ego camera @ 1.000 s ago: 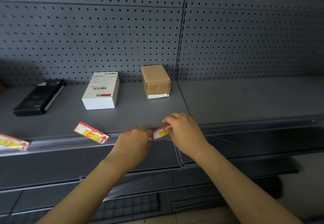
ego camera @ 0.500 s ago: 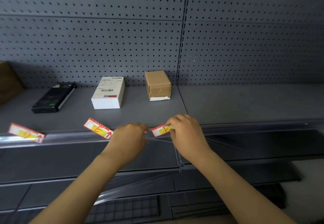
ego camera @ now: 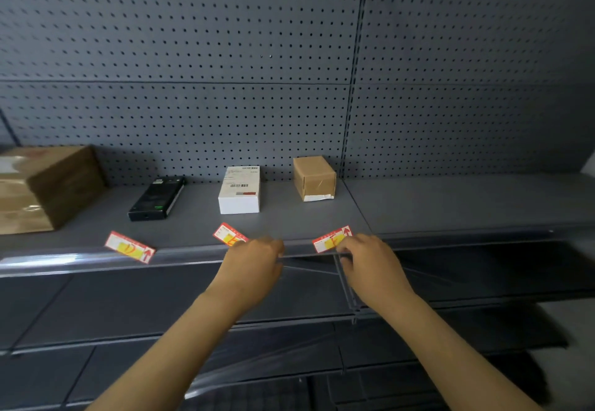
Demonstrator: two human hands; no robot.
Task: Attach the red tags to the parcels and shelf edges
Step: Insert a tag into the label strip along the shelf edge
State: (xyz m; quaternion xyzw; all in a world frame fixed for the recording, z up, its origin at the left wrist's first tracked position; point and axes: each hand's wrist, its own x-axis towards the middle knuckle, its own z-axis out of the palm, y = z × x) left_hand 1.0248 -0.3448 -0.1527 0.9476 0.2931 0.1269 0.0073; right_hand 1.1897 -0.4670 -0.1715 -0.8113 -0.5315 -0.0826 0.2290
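Pegboard wall [ego camera: 193, 56]: dark grey perforated panels fill the upper view, behind the shelf.
Shelf [ego camera: 450, 204]: a grey metal deck at chest level, with lower shelves dimly visible beneath it.
Shelf edge [ego camera: 64, 261]: a clear plastic strip runs along the front lip; this is where the tags go.
Large cardboard parcel [ego camera: 42, 188]: brown, at the far left, partly cut off by the frame.
White parcel [ego camera: 240, 190]: upright box with a barcode label, mid-shelf near the back.
Small brown parcel [ego camera: 315, 178]: taped carton, just right of the white one, apart from it.
Black device [ego camera: 157, 198]: flat, dark, like a handheld scanner, left of the white parcel.
Left tag [ego camera: 130, 247]: red and yellow, lying tilted at the front lip, well left of the hands.
Middle tag [ego camera: 229, 234]: same kind, its lower end hidden behind the left hand.
Right tag [ego camera: 331, 239]: the one being worked, tilted up at the lip.
Left hand [ego camera: 254, 257]: fingers curled at the strip; whether its grip closes on the strip or on nothing is hidden.
Right hand [ego camera: 370, 257]: grip pinched on the right tag's end.
Step in hand: seating the right tag at the shelf edge, likely into the strip.
Next move: probably levelling the tag and sliding it fully in while the strip is held open.
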